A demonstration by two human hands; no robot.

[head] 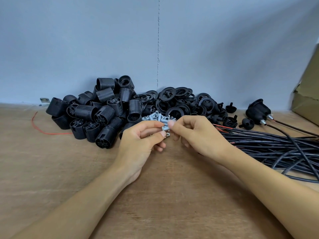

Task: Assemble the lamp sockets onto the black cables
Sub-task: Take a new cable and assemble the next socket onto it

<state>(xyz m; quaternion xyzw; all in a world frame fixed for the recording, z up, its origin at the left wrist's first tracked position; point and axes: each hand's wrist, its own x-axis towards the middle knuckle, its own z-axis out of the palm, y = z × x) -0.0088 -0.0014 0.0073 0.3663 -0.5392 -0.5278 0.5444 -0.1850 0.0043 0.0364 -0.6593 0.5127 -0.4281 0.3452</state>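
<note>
Lamp sockets (96, 114) heaped at 10 o'clock, black cables (269, 144) at 3 o'clock. Left hand (143, 140) and right hand (195, 133) both pinch one threaded metal nipple (166, 128); the small, smooth part could slip onto the worktop (51, 169).

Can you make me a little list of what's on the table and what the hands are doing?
table: wooden
left pile: black socket bodies
middle pile: black rings
small metal tubes: heap just behind the hands
cables: black bundle, on the right
finished sockets: on cables, far right
left hand: pinching a metal tube
right hand: pinching the same tube's other end
box: cardboard, right edge
</note>
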